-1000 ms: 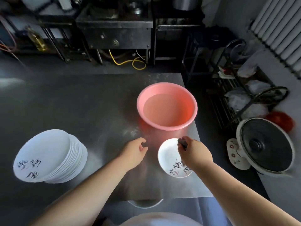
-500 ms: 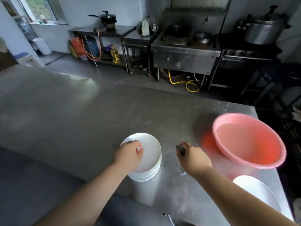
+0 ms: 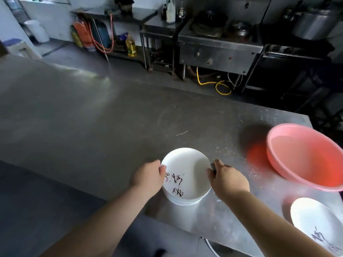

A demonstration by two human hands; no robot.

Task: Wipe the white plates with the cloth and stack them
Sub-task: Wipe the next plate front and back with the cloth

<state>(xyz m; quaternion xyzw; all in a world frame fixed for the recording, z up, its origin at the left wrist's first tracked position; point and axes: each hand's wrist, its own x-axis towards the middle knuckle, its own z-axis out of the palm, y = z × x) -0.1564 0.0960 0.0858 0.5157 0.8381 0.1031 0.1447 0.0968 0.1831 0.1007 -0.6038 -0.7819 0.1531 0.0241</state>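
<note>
Stack of white plates (image 3: pixel 186 175) on steel bench (image 3: pixel 92 117), between both hands. Left hand (image 3: pixel 148 178) grips the top plate's left rim; right hand (image 3: pixel 229 179) at right rim, fingers curled round a dark cloth (image 3: pixel 213 166). Single plate (image 3: pixel 315 223) and pink basin (image 3: pixel 304 156) right of right hand.

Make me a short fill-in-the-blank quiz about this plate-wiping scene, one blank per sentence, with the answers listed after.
1. Both hands grip the top plate of a ____ of white plates.
2. The basin on the steel table is ____ in colour.
3. The dark cloth is pinched in the ____ hand.
4. The left hand holds the plate's ____ edge.

Answers: stack; pink; right; left
</note>
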